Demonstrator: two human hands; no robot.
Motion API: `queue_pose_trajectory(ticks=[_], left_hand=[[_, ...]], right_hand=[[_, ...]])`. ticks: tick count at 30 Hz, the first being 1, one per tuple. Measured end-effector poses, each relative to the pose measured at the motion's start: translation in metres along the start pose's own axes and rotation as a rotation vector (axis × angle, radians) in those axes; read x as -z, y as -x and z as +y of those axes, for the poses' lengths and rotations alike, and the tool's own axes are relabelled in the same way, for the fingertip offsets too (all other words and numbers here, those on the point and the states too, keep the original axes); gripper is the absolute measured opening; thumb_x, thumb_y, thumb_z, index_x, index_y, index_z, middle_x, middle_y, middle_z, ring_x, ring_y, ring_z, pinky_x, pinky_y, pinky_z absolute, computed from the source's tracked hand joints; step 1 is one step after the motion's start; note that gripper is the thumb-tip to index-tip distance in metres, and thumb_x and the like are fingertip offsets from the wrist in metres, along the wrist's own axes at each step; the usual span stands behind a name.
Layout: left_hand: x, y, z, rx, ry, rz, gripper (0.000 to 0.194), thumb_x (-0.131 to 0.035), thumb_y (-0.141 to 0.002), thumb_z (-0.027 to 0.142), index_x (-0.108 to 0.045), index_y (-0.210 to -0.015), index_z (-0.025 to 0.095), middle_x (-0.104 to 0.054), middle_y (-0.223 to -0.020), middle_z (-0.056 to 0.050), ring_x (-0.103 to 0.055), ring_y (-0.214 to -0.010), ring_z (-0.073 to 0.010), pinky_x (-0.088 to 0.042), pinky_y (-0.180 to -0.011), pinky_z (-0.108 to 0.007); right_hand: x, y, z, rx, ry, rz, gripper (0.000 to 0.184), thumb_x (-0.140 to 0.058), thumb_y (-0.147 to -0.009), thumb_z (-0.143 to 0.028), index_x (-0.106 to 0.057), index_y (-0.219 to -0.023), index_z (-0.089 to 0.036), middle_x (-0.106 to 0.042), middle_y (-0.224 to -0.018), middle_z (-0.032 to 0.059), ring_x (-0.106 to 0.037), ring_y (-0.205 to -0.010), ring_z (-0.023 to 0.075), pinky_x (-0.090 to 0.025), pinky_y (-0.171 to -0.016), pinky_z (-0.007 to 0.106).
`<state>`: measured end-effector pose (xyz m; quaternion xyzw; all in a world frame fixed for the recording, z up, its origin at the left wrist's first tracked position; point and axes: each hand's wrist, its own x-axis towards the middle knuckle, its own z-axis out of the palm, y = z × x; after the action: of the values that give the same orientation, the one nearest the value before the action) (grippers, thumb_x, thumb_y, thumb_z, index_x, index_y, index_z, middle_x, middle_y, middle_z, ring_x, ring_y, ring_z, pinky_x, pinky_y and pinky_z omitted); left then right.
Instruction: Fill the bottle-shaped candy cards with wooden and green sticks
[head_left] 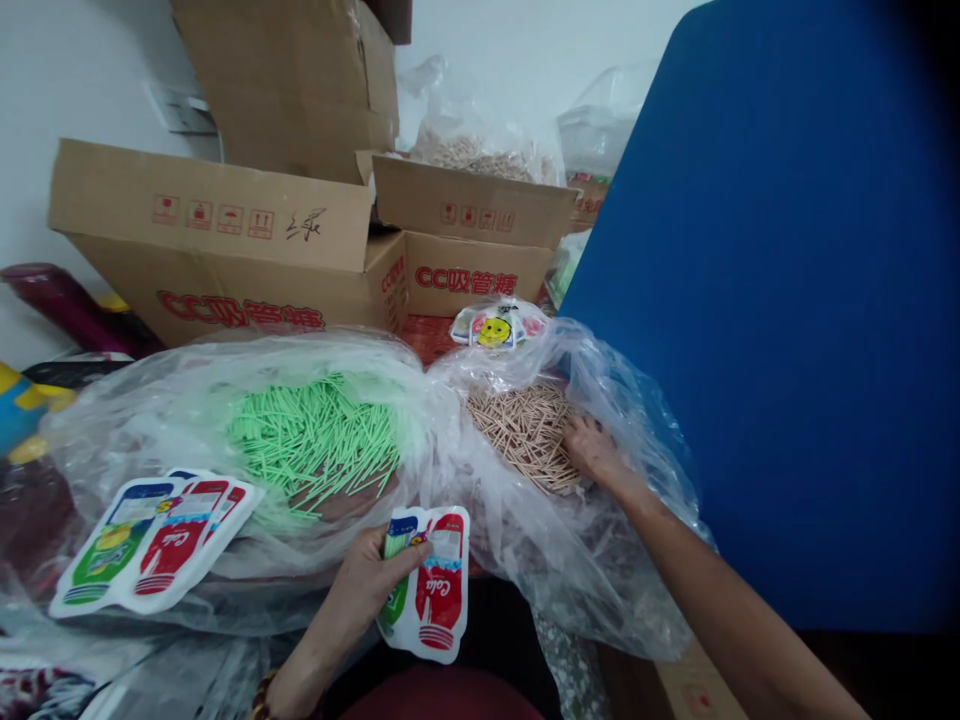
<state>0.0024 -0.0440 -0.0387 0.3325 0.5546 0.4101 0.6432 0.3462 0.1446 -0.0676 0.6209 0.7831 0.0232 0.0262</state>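
— How do our hands stand?
— Our left hand (364, 580), nearer than the green sticks (315, 440) and to their right, is closed on a printed pack (441, 590). Our right hand (594, 450), well to their right, has its fingers among the tan sticks (517, 430); we can't tell if it grips any.
— What makes that handling good?
— We'd judge a light hold best, so the pack doesn't crease, and level, shallow fingers, since the sticks look thin enough to snap.
— And around us?
— Nearer and left of the green sticks lies a stack of packs (180, 540). Behind them stands a lettered carton (225, 250); behind and right are a second carton (480, 270) and a small pile of packs (495, 328). To their right, a loose clear bag (637, 410) lies about our forearm and could snag it; farther right, a blue panel (787, 330) may crowd our elbow.
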Motion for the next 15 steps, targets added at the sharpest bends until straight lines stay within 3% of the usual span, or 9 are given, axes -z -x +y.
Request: queue_pose_trajectory(ticks=[4, 7, 11, 15], left_hand=[[0.002, 0.0, -0.004, 0.009, 0.004, -0.003, 0.028, -0.077, -0.068, 0.037, -0.065, -0.076, 0.012, -0.073, -0.068, -0.005, -0.066, -0.057, -0.0182, -0.049, -0.054, -0.025], [0.002, 0.0, -0.003, 0.014, 0.034, 0.022, 0.028, -0.078, -0.067, 0.036, -0.065, -0.076, 0.013, -0.073, -0.068, -0.004, -0.065, -0.057, -0.0174, -0.05, -0.055, -0.025], [0.002, 0.0, -0.001, 0.016, 0.06, 0.018, 0.029, -0.079, -0.066, 0.035, -0.066, -0.078, 0.012, -0.074, -0.07, -0.005, -0.066, -0.058, -0.0177, -0.05, -0.056, -0.025], [0.003, 0.001, -0.001, 0.021, 0.06, 0.008, 0.029, -0.078, -0.067, 0.036, -0.066, -0.076, 0.012, -0.074, -0.068, -0.005, -0.066, -0.057, -0.0182, -0.05, -0.055, -0.026]], right_hand=[[0.001, -0.005, -0.006, -0.037, -0.201, 0.072, 0.022, -0.041, -0.088, -0.017, -0.061, -0.096, -0.013, -0.058, -0.115, 0.0182, -0.048, -0.112, 0.0314, -0.032, -0.095, 0.046], [0.003, -0.005, -0.018, -0.045, -0.43, 0.121, 0.021, -0.039, -0.088, -0.024, -0.059, -0.091, -0.017, -0.065, -0.096, 0.0123, -0.056, -0.096, 0.0265, -0.036, -0.091, 0.043], [0.002, -0.005, -0.037, -0.06, -0.792, 0.191, 0.028, -0.037, -0.088, -0.042, -0.057, -0.081, -0.023, -0.067, -0.08, 0.0042, -0.06, -0.078, 0.022, -0.044, -0.079, 0.037], [-0.004, -0.005, -0.051, -0.094, -1.105, 0.24, 0.039, -0.038, -0.084, -0.057, -0.056, -0.072, -0.024, -0.067, -0.07, 0.0039, -0.062, -0.07, 0.0222, -0.047, -0.07, 0.036]])
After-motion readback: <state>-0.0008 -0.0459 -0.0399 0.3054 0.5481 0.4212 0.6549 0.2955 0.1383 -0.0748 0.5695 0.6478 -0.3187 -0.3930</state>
